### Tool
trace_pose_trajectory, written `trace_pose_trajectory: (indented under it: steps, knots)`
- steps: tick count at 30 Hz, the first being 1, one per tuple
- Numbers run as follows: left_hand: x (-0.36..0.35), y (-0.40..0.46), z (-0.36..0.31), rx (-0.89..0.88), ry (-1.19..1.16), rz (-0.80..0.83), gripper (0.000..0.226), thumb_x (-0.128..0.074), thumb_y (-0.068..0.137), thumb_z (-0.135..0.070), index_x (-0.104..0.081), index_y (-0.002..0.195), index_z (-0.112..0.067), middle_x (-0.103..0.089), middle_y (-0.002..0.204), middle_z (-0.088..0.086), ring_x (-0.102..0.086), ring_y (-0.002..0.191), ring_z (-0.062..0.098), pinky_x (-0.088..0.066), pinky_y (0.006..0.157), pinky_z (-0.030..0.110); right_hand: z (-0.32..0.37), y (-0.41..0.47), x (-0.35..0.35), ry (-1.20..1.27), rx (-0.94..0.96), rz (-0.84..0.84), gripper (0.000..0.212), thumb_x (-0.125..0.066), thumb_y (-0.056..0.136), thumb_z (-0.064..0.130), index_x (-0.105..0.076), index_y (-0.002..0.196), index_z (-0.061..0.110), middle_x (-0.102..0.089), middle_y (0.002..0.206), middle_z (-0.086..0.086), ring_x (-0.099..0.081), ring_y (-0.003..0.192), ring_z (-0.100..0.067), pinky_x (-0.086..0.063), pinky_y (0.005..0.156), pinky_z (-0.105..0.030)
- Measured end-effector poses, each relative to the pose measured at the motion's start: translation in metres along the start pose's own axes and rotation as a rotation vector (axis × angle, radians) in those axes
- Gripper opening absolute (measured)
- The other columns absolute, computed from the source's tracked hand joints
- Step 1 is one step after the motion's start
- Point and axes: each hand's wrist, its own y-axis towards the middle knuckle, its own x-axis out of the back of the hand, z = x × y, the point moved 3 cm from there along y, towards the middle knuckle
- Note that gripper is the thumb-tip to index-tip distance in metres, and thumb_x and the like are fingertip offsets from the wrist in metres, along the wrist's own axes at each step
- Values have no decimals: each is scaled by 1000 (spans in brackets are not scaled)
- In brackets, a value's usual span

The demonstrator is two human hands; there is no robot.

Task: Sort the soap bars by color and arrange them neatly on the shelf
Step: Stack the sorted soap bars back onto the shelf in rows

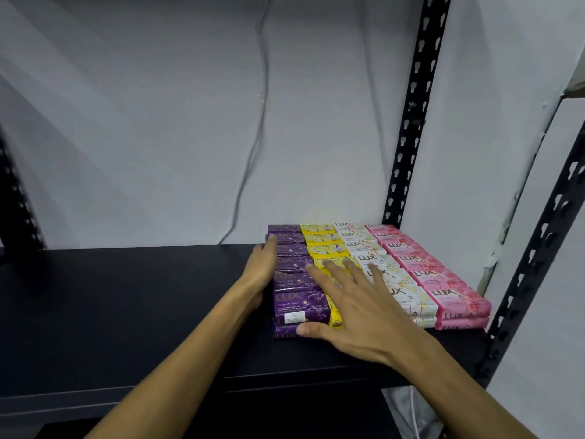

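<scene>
Soap bars lie on the black shelf (126, 296) in four columns running front to back: purple (292, 307), yellow (319, 240), white (376, 264) and pink (443, 286). Each column is stacked two high at the front. My left hand (261, 269) presses flat with straight fingers against the left side of the purple column. My right hand (351, 307) lies spread over the front of the yellow and white columns, its thumb touching the front purple bar. The front yellow bars are mostly hidden under it.
Black perforated uprights stand at the back right (411, 122), front right (538, 248) and far left (19, 201). A grey cable (253, 153) hangs down the white wall behind. The shelf's left half is bare black surface; a lower shelf edge (158, 403) shows below.
</scene>
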Motion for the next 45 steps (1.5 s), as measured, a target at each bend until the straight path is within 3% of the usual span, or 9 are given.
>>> trace_pose_trajectory:
  steps: [2, 4, 7, 16, 19, 27, 32, 38, 45]
  knots:
    - [2, -9, -20, 4, -24, -40, 73, -36, 84, -73, -65, 120, -17, -74, 112, 7, -73, 94, 24, -56, 89, 43, 6, 8, 1, -2, 97, 18, 99, -18, 74, 97, 14, 153, 45, 7, 166, 8, 8, 153, -21, 2, 121, -56]
    - [-3, -13, -34, 25, -83, -14, 63, -26, 100, -55, -70, 104, -10, -76, 99, 12, -73, 84, 26, -56, 77, 36, 8, 15, -2, 10, 149, 50, 98, -22, 76, 95, 11, 154, 45, 9, 165, 11, 11, 152, -16, 0, 123, -53]
    - [-14, 5, -36, 60, -120, 18, 54, -24, 102, -38, -67, 87, -11, -74, 80, 12, -69, 60, 23, -54, 57, 29, 6, 22, -8, 24, 163, 78, 97, -23, 78, 94, 11, 153, 45, 12, 164, 13, 15, 151, -10, 3, 123, -47]
    - [-26, 33, -27, 98, -151, 49, 51, -22, 104, -36, -62, 82, -12, -68, 60, 7, -63, 43, 17, -47, 40, 20, 3, 26, -13, 11, 184, 95, 94, -18, 79, 93, 19, 151, 46, 19, 162, 14, 25, 148, -8, 12, 121, -40]
    - [-24, 33, -30, 98, -142, 66, 50, -24, 101, -38, -64, 87, -12, -72, 71, 8, -67, 55, 21, -52, 49, 24, 3, 26, -12, 23, 184, 108, 94, -19, 79, 93, 18, 151, 46, 19, 163, 14, 24, 148, -7, 10, 122, -42]
    - [-23, 44, -44, 18, -5, -84, 48, -24, 98, -34, -57, 121, -8, -61, 125, 10, -60, 102, 27, -51, 99, 46, 4, 24, -11, 52, 176, 116, 93, -20, 79, 92, 20, 150, 47, 20, 162, 15, 26, 147, -6, 11, 122, -44]
    - [-27, 43, -42, 75, -49, -94, 35, -24, 99, -29, -55, 94, -13, -62, 93, 12, -57, 77, 26, -49, 70, 32, 3, 25, -12, 69, 171, 123, 92, -19, 79, 92, 22, 149, 49, 21, 162, 15, 28, 146, -6, 13, 121, -44]
    - [-32, 40, -43, 65, -96, -62, 34, -22, 102, -30, -50, 87, -16, -57, 76, 6, -53, 61, 20, -44, 53, 23, 3, 25, -11, 72, 165, 135, 91, -21, 81, 91, 20, 150, 49, 20, 162, 15, 27, 147, -6, 13, 121, -43]
    - [-11, 34, -42, 3, -20, -65, 50, -26, 91, -51, -58, 97, -12, -67, 100, 9, -63, 87, 29, -50, 87, 37, -5, 17, 13, 360, 135, 18, 100, -36, 76, 91, 2, 155, 44, 2, 164, 21, 11, 148, 5, 0, 124, -42]
